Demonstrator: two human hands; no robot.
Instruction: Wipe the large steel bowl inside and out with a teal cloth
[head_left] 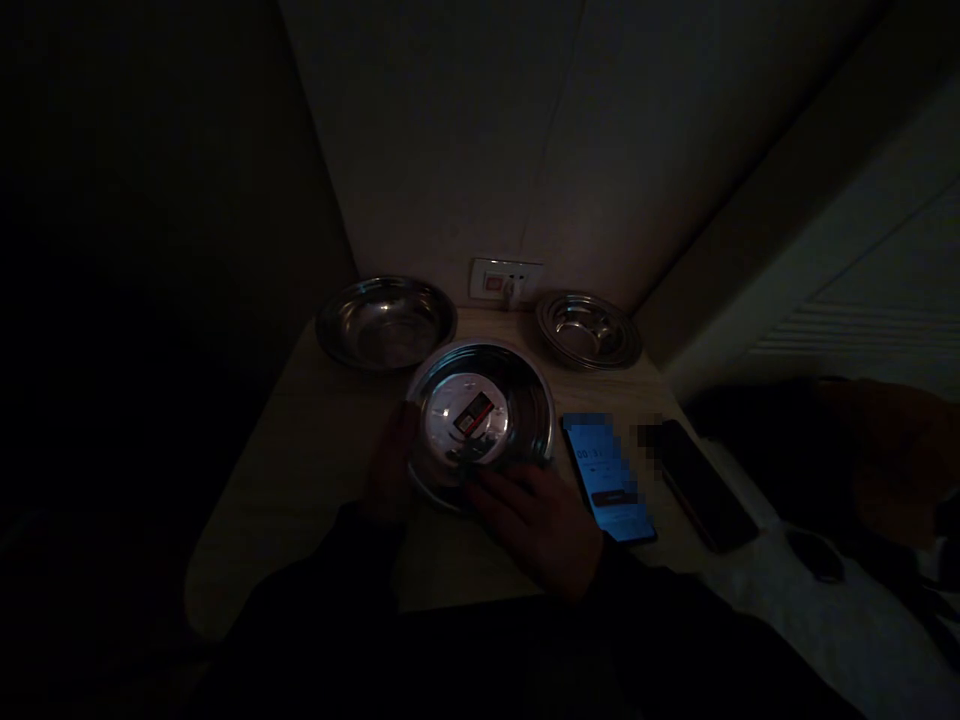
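The scene is very dim. A steel bowl (pixel 480 415) with a red-and-black label inside rests tilted on a light wooden table (pixel 315 470). My left hand (pixel 390 470) presses against the bowl's left rim, fingers curled round it. My right hand (pixel 544 520) grips the bowl's near rim from the front right, fingers on the edge. Both sleeves are dark.
Two more steel bowls stand at the back, one on the left (pixel 386 322) and one on the right (pixel 589 330), below a wall socket (pixel 504 281). A lit phone (pixel 609 478) and a dark phone (pixel 705 485) lie to the right. A bed with white sheets (pixel 862 610) is further right.
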